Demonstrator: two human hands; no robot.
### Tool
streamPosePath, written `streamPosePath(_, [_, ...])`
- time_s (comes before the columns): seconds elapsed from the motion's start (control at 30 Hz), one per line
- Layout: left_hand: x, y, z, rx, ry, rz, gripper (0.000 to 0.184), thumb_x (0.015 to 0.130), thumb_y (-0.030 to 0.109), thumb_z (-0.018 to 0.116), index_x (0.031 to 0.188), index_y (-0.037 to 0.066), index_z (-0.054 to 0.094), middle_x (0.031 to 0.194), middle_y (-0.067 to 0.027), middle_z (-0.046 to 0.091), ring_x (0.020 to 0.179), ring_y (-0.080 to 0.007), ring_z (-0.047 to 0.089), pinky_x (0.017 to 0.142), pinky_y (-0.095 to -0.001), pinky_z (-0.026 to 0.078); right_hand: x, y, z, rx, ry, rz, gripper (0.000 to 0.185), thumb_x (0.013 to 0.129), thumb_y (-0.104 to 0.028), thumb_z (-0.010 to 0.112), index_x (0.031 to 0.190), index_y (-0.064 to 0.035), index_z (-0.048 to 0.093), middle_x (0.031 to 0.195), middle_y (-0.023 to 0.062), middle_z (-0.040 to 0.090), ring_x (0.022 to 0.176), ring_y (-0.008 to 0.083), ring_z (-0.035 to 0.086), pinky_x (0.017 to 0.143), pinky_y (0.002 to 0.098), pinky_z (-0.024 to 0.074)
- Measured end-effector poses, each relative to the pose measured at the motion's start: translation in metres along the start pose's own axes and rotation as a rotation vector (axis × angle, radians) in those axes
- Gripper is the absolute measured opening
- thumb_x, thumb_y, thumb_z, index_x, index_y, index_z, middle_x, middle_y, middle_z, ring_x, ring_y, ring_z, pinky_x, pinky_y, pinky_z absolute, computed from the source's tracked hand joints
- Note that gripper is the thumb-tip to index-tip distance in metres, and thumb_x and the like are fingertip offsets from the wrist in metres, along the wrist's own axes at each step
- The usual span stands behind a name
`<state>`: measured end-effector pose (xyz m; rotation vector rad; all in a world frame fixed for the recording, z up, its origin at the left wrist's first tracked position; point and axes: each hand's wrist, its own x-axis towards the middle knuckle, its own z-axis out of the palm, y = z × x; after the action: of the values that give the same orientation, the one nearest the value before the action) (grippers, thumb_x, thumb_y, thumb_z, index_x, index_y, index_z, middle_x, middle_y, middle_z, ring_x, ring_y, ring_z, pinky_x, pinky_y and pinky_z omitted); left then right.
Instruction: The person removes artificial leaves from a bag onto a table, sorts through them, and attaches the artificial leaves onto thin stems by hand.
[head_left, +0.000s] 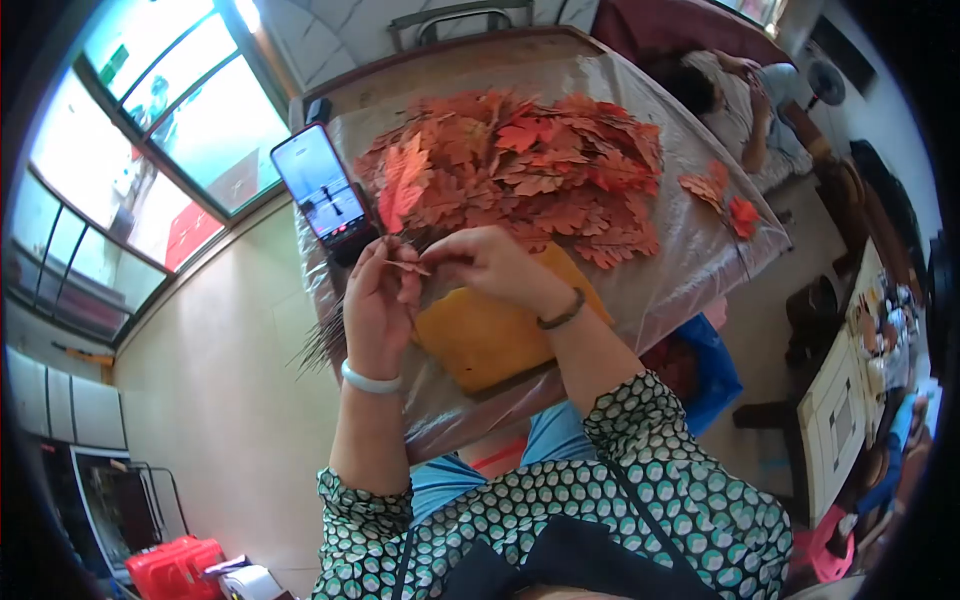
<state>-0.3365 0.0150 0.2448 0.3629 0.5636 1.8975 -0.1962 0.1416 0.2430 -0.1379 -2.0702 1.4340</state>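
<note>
Red and orange artificial leaves (540, 170) lie in a large pile on the plastic-covered table (700, 270). My left hand (375, 305), with a white bracelet at the wrist, is closed around thin stems, and a red leaf (403, 185) stands above its fingers. Close beside it, my right hand (490, 262) has thumb and fingers pinched at the stems; what exactly it grips is too small to make out. Beneath my right hand lies a yellow-orange pad (480, 335). Thin dark stems (322, 340) stick out at the table's left edge.
A lit phone (320, 185) stands propped behind my left hand. Two loose leaf pieces (715, 195) lie at the table's right. Another person (745, 110) sits at the upper right. A blue bag (708, 370) hangs below the right edge, and a red stool (175, 570) is lower left.
</note>
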Motion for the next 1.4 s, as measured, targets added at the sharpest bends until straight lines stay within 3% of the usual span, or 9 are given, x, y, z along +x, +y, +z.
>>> streamPosePath(0.1, [-0.001,-0.003,0.004,-0.003,0.013,-0.010,0.017,0.099,0.015,0.045,0.104,0.001,0.054,0.087,-0.0113,0.063,0.063,-0.0151,0.059,0.048,-0.0189,0.042,-0.001,0.000,0.001,-0.143,-0.030,-0.036,0.020,0.082,-0.004,0.066,0.102,0.0007,0.068,0.084,0.0120,0.069,0.078,0.0140,0.066,0.070,0.0277,0.0518])
streamPosePath(0.2, [0.000,-0.001,0.004,-0.007,0.039,0.016,0.017,0.099,0.015,0.044,0.104,0.001,0.053,0.086,-0.0104,0.062,0.062,-0.0141,0.056,0.048,-0.0192,0.042,0.000,-0.005,-0.004,-0.266,0.007,0.001,0.016,0.084,-0.005,0.066,0.098,0.0014,0.068,0.082,0.0083,0.070,0.076,0.0132,0.065,0.069,0.0276,0.0518])
streamPosePath(0.3, [-0.004,0.003,0.020,-0.033,0.165,0.061,0.017,0.099,0.015,0.044,0.103,0.001,0.054,0.084,-0.0090,0.061,0.058,-0.0126,0.052,0.047,-0.0191,0.040,0.000,0.001,-0.001,-0.089,0.049,0.106,0.014,0.085,-0.006,0.065,0.097,0.0010,0.067,0.082,0.0043,0.069,0.074,0.0115,0.065,0.066,0.0257,0.0517])
streamPosePath(0.4, [-0.005,0.009,0.016,-0.003,0.162,0.104,0.017,0.098,0.016,0.045,0.103,0.003,0.056,0.081,-0.0064,0.060,0.054,-0.0104,0.048,0.044,-0.0195,0.036,0.000,0.016,-0.013,-0.268,0.223,0.076,0.012,0.086,-0.006,0.065,0.096,-0.0008,0.066,0.081,0.0024,0.069,0.070,0.0108,0.064,0.063,0.0239,0.0519])
streamPosePath(0.5, [-0.011,0.011,0.009,0.166,-0.014,0.078,0.017,0.098,0.017,0.049,0.103,0.007,0.061,0.068,-0.0015,0.057,0.044,-0.0073,0.042,0.040,-0.0206,0.031,0.006,0.012,-0.026,0.169,0.476,0.359,0.009,0.085,-0.006,0.065,0.091,0.0005,0.066,0.079,0.0089,0.069,0.070,0.0143,0.065,0.062,0.0243,0.0504])
streamPosePath(0.63, [-0.024,-0.007,0.041,0.696,0.031,-0.023,0.013,0.096,0.014,0.054,0.101,0.004,0.061,0.061,-0.0015,0.057,0.044,-0.0051,0.047,0.039,-0.0189,0.032,0.004,0.005,-0.029,0.775,0.273,0.349,0.016,0.091,-0.017,0.064,0.093,-0.0006,0.065,0.091,0.0090,0.070,0.070,0.0127,0.066,0.065,0.0267,0.0549])
streamPosePath(0.73, [-0.023,-0.010,0.042,0.794,0.038,-0.074,0.016,0.097,0.016,0.052,0.101,0.002,0.060,0.062,-0.0027,0.059,0.043,-0.0056,0.049,0.039,-0.0182,0.033,0.003,-0.016,-0.020,0.654,0.205,0.340,0.015,0.092,-0.016,0.063,0.092,-0.0011,0.065,0.091,0.0097,0.070,0.075,0.0127,0.066,0.068,0.0272,0.0550])
streamPosePath(1.03, [-0.018,-0.012,0.029,0.851,-0.002,-0.027,0.015,0.097,0.015,0.054,0.099,0.002,0.061,0.061,-0.0034,0.059,0.041,-0.0054,0.046,0.039,-0.0180,0.032,0.005,-0.012,-0.023,0.920,0.304,0.295,0.014,0.088,-0.013,0.068,0.094,0.0001,0.066,0.087,0.0110,0.070,0.077,0.0163,0.067,0.070,0.0282,0.0548])
streamPosePath(1.4, [-0.019,-0.013,0.031,0.811,0.025,-0.060,0.016,0.097,0.015,0.054,0.096,0.001,0.061,0.064,-0.0033,0.060,0.042,-0.0045,0.047,0.039,-0.0177,0.034,0.003,-0.011,-0.023,0.713,0.216,0.323,0.014,0.089,-0.014,0.067,0.092,0.0001,0.065,0.087,0.0097,0.070,0.074,0.0120,0.066,0.066,0.0242,0.0534])
